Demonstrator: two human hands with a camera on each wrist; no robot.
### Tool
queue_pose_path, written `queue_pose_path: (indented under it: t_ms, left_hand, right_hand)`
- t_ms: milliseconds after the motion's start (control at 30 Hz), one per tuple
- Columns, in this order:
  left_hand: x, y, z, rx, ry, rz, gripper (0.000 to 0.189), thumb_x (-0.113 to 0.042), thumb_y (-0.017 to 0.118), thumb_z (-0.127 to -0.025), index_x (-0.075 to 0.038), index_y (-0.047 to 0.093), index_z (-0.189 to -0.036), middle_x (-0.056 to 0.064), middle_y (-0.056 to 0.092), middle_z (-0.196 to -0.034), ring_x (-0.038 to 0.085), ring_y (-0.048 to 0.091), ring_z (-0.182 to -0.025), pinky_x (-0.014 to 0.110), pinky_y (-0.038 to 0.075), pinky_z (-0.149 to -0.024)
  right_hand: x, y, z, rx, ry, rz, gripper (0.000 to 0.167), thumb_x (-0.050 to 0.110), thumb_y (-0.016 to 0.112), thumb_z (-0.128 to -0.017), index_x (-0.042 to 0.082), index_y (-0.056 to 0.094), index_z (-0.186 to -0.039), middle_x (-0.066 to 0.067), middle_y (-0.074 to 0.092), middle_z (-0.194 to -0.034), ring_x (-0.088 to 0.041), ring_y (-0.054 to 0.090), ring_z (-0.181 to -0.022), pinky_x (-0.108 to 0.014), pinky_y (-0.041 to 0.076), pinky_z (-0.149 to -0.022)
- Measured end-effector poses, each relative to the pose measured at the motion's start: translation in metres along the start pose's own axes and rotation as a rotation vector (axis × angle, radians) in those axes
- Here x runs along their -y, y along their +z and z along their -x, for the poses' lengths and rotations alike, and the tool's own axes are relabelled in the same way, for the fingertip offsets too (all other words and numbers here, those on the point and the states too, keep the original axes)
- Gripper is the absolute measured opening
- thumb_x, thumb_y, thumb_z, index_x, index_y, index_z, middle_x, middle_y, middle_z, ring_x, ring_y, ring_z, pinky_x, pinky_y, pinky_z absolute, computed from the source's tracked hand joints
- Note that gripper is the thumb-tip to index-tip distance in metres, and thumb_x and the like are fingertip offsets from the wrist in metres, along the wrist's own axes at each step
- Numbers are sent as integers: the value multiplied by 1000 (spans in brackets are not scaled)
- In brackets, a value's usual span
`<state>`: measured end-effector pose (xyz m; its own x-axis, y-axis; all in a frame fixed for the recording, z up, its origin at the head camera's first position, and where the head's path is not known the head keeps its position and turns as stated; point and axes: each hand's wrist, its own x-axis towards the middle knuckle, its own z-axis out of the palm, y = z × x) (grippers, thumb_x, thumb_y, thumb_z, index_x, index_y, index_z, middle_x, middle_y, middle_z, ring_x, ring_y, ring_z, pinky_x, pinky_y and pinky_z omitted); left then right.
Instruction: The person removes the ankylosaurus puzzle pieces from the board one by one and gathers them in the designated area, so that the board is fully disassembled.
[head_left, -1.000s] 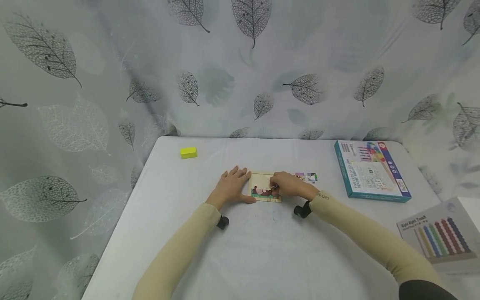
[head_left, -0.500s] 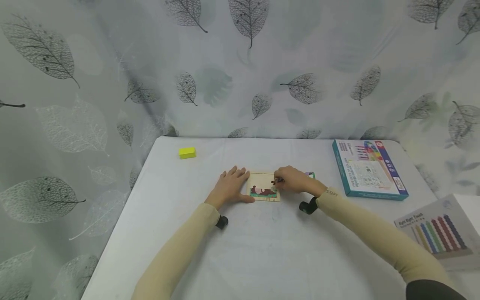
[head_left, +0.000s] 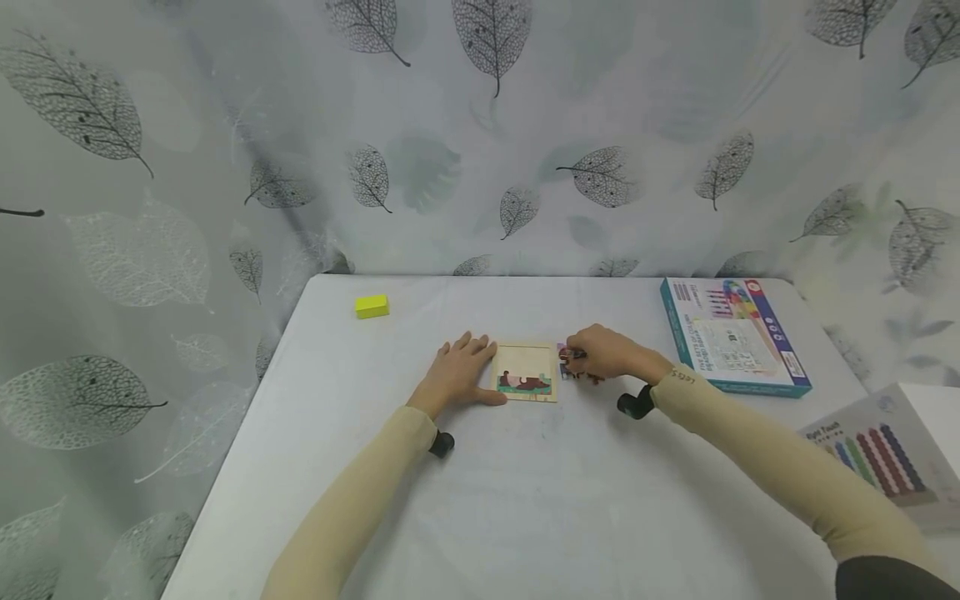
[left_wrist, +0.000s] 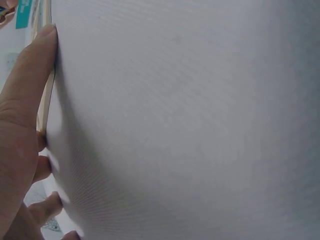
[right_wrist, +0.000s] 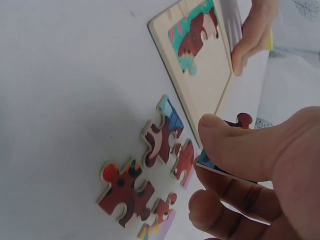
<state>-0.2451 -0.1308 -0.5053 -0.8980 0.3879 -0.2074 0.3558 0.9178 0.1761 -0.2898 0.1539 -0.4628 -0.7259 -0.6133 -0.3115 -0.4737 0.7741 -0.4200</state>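
A square wooden puzzle tray (head_left: 525, 358) lies flat on the white table. Joined pieces (right_wrist: 200, 32) in brown, pink and teal fill its near side; the rest of its bed is bare wood. My left hand (head_left: 454, 372) rests at the tray's left edge, fingers spread, thumb along the near left corner. To the right of the tray, my right hand (head_left: 603, 352) pinches a jigsaw piece (right_wrist: 206, 160) between thumb and fingers; blue and brown-red parts of it show, the rest is hidden. Several loose brown jigsaw pieces (right_wrist: 125, 192) lie on the table under this hand.
A yellow block (head_left: 372, 307) sits at the back left of the table. On the right are a flat teal-edged box (head_left: 735, 337) and a white box with a picture of coloured pegs (head_left: 870, 458). A leaf-patterned curtain (head_left: 480, 167) hangs behind the table.
My right hand has left the tray's lower right corner and moved right, over the loose pieces. The tray's bottom row is now uncovered. My left hand has stayed at the tray's edge.
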Motion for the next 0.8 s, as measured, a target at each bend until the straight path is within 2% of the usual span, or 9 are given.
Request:
queue_pose_path:
  t_ms: [267,500,633,800]
  left_hand:
    - [0,0,1,-15,12,-19,104,-75,68,-78,-21,32,-159,3,31,-167,33,22,-157,59,28,-124]
    - [1,1,-1,-12,3,-20,105,-75,68,-77,-22,31,-159,3,29,-167,32,21,-157,59,27,-124]
    - [1,2,-2,-8,0,-22,106,-76,67,-77,-22,30,-160,3,29,-167,32,20,-158,59,26,-124]
    - [0,2,-1,-5,-1,-16,105,-75,68,-77,-22,30,-160,3,30,-167,32,21,-157,59,26,-124]
  right_hand:
    - [-9,-7,9,-14,20,102,12,17,69,-94,7,70,-100,-2,69,-82,-13,56,-70,-28,49,-65]
    - [-24,-10,19,-21,111,106,34,19,72,-92,2,61,-119,-12,72,-103,-18,61,-83,-36,56,-76]
    - [-36,-10,22,-35,108,103,27,17,71,-93,2,62,-114,-12,71,-100,-18,61,-81,-36,55,-75]
    - [-48,-8,27,-52,81,102,16,16,62,-99,3,65,-108,-8,71,-93,-15,57,-76,-31,51,-70]
